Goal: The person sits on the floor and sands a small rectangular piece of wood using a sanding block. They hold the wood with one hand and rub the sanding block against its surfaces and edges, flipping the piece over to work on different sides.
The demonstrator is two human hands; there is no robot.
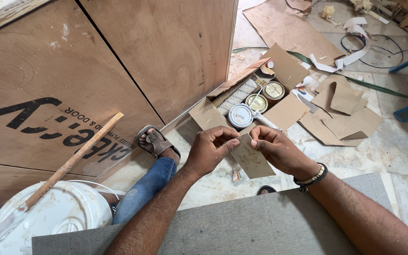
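Observation:
Both hands hold a small brownish-grey rectangular sheet (252, 162), like a piece of sandpaper or card, over the floor. My left hand (209, 150) pinches its upper left edge with thumb and fingers. Its upper right corner is gripped by my right hand (276, 148), which wears a beaded band at the wrist. The sheet hangs tilted, its lower corner pointing toward me. A grey board (260, 224) lies under my forearms.
An open cardboard box (286, 111) ahead holds three round tins (240, 115) and a roller. Plywood panels (119, 56) stand at left. A white bucket (57, 215) with a wooden stick (72, 160) sits lower left. Cardboard scraps (345, 113), cables and blue bars litter the floor at right.

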